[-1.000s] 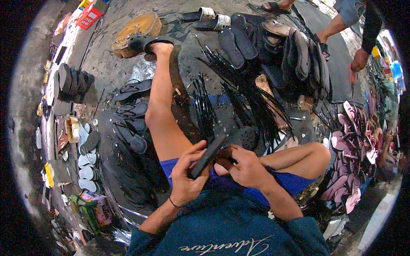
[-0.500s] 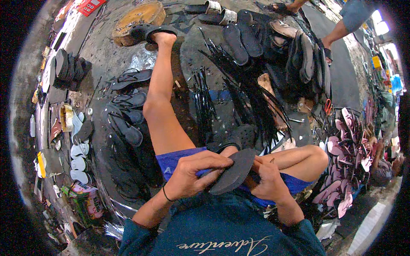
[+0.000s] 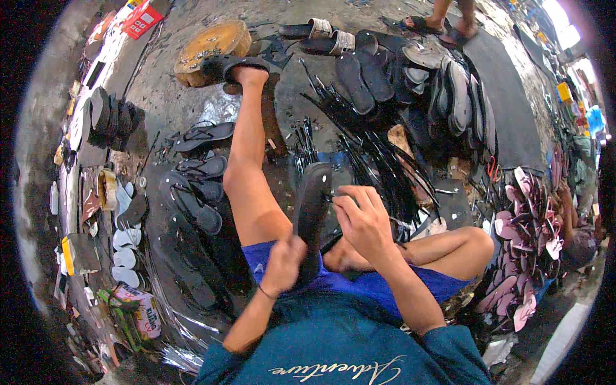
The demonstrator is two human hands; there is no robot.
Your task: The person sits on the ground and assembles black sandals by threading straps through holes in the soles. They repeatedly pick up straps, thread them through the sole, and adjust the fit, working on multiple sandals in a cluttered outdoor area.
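Observation:
A black flip-flop sole stands lengthwise in front of me, its toe end pointing away. My left hand, a little blurred, is closed on the sole's near left edge. Beside the sole's right edge, the fingertips of my right hand are pinched together at a small dark piece, too small to name. Thin black strips lie in a pile just beyond my right hand. Several finished-looking black flip-flops rest on the floor to the left of my outstretched leg.
A round wooden block stands at the far left, by my foot. Black and grey sandals and soles are heaped at the far right, near another person's feet. Pink flip-flops and red-handled scissors lie right.
The sole has turned from slanted near my lap to pointing away from me. My right hand has moved forward to its right edge. The other person has stepped farther back.

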